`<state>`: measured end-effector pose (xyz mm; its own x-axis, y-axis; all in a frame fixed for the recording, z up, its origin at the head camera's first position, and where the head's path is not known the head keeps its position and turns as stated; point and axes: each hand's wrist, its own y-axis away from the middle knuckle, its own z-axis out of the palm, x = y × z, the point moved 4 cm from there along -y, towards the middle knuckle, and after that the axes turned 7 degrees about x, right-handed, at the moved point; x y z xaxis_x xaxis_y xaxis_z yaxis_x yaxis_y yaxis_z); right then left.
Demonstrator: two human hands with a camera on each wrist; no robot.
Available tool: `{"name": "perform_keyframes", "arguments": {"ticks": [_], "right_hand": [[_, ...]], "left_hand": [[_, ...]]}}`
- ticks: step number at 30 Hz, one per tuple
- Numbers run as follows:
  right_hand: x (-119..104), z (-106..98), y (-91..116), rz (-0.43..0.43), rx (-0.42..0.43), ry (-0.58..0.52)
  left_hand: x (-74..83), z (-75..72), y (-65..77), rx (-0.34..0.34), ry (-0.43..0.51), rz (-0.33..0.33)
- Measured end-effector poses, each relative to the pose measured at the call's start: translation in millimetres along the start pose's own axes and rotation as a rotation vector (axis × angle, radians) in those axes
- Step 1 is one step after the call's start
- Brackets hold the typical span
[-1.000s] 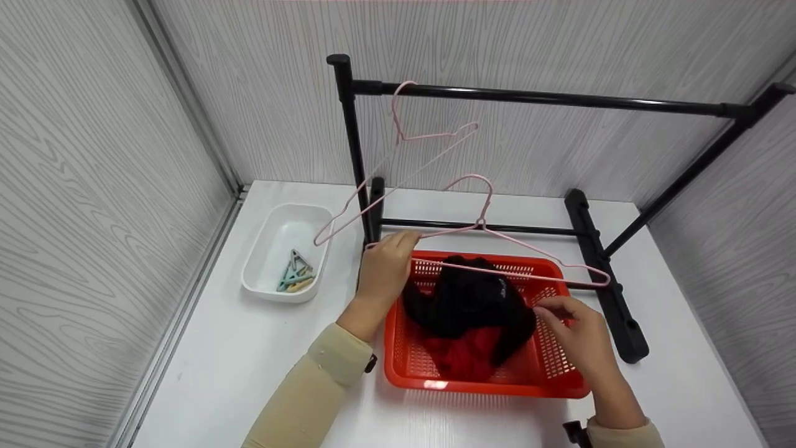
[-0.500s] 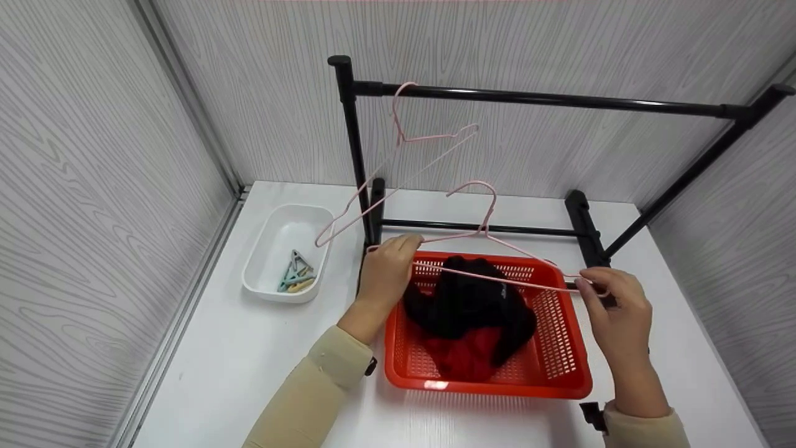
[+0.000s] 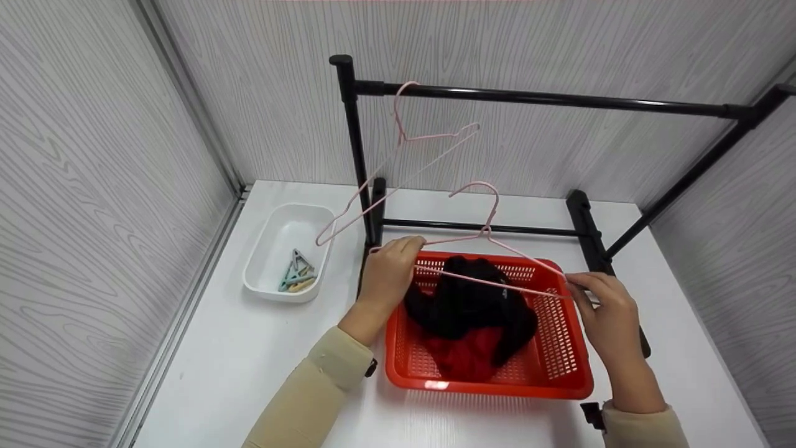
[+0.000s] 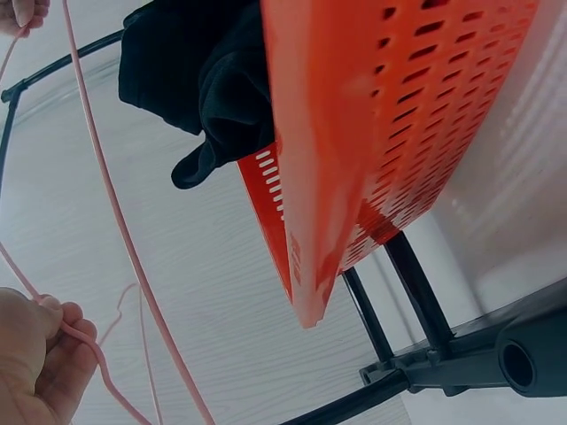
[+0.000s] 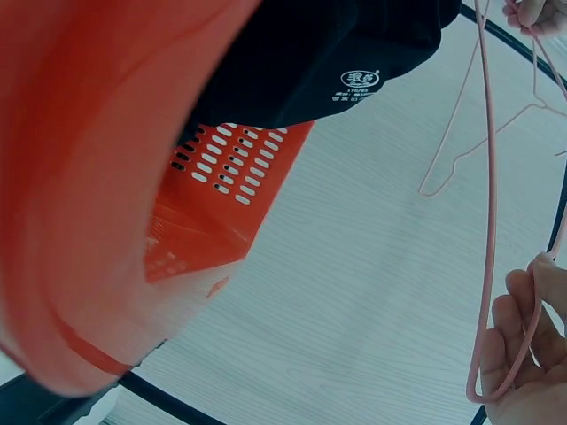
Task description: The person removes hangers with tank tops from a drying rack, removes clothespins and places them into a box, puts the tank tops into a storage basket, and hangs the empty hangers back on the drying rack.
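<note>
Above the basket, both hands hold a pink clothes hanger (image 3: 487,230) with its hook pointing up. My left hand (image 3: 388,274) grips its left shoulder; in the left wrist view, that hand's (image 4: 44,363) thumb and fingers pinch the wire. My right hand (image 3: 606,308) pinches the other shoulder near its end, which the right wrist view shows beside the right hand (image 5: 532,345). Beneath the hanger, a black garment (image 3: 466,298) with small white print lies bunched on red cloth (image 3: 469,354) inside a red plastic basket (image 3: 491,391).
A second pink hanger (image 3: 407,138) hangs on the rail (image 3: 547,98) of a black rack, at its left end. On the left of the white table (image 3: 205,367), a white tray (image 3: 249,267) contains several clothespins (image 3: 298,274). Wood-grain panels (image 3: 280,93) enclose the table.
My right hand has left the black garment's edge, taken hold of the hanger's right end, then shifted slightly left along it. The hanger's right end sits lower; the left hand keeps its grip.
</note>
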<state>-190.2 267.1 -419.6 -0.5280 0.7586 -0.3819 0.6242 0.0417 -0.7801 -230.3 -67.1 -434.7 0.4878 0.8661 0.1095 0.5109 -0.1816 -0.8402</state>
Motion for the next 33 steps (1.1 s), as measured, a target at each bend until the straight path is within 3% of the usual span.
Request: {"name": "perform_keyframes", "arguments": {"ticks": [10,19,24,28,33], "right_hand": [[4,-5,2,0.026,0.017,0.003],[6,-9,1,0.039,0.025,-0.007],[7,-11,-1,0.064,0.030,-0.001],[7,-11,-1,0.073,0.030,0.008],[9,-11,-2,0.085,0.029,0.020]], "left_hand": [[-0.3,-0.9,-3.3,0.002,0.120,0.012],[-3.2,-15.7,-17.6,-0.015,0.137,0.032],[-9.8,-32.0,-39.0,0.023,0.091,0.063],[-15.7,-48.9,-64.7,0.061,0.041,0.086],[-25.3,-67.3,-100.4,0.070,0.003,0.046]]}}
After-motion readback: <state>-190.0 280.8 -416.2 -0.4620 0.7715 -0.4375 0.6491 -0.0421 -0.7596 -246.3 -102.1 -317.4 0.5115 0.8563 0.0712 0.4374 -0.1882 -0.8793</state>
